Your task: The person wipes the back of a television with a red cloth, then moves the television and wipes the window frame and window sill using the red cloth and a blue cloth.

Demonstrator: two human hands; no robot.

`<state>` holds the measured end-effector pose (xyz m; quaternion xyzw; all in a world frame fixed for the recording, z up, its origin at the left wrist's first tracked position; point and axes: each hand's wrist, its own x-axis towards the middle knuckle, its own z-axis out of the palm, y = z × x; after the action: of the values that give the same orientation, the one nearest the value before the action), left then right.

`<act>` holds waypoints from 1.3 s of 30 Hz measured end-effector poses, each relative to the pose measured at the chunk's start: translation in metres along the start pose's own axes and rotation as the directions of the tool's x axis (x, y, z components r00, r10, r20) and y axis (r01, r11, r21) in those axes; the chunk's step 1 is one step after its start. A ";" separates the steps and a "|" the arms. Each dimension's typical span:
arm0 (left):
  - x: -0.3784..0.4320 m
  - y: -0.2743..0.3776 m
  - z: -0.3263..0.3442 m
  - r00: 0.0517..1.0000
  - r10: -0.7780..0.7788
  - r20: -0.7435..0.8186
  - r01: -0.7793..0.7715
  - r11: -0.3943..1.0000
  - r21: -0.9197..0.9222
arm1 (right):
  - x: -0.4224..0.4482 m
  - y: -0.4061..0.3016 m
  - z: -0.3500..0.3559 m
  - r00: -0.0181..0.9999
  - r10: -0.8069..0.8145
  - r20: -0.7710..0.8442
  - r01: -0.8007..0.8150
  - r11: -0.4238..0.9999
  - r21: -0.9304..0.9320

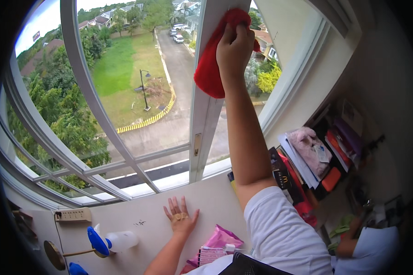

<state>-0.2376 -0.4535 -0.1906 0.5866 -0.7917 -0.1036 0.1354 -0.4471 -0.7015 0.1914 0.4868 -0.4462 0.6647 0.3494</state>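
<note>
My right hand (234, 48) grips a fluffy red cloth (210, 74) and presses it against the upper part of a white window frame post (206, 113). The arm is stretched far up and forward. Below, my left hand (182, 220) rests palm down on a white tabletop (151, 206), fingers spread and holding nothing. Yellowish rings or bands lie across the base of its fingers. Left of that hand, a clear spray bottle (122, 240) with a blue trigger head (98, 240) lies on its side.
A beige power strip (74, 215) sits by the sill, near a round brass-coloured base (54, 255). A pink plastic packet (218, 242) lies before me. Books and folders (297, 161) with a pink fluffy item (309, 151) stand at right. A person's white sleeve (375, 247) shows lower right.
</note>
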 end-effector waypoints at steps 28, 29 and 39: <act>0.002 -0.005 -0.001 0.999 -0.036 0.032 0.037 0.998 -0.051 | -0.020 -0.003 0.007 0.968 -0.251 0.012 0.251 0.962 -0.102; 0.004 -0.004 0.000 1.000 -0.028 0.014 0.028 0.999 -0.041 | 0.001 -0.001 0.011 0.949 -0.316 -0.013 0.312 0.942 -0.122; 0.000 -0.011 0.000 0.997 -0.050 0.064 0.051 0.998 -0.027 | 0.064 -0.014 0.018 0.917 -0.392 0.073 0.399 0.895 -0.198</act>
<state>-0.2276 -0.4566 -0.1942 0.6009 -0.7789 -0.1368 0.1160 -0.4469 -0.7113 0.2590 0.5381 -0.4107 0.5216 0.5194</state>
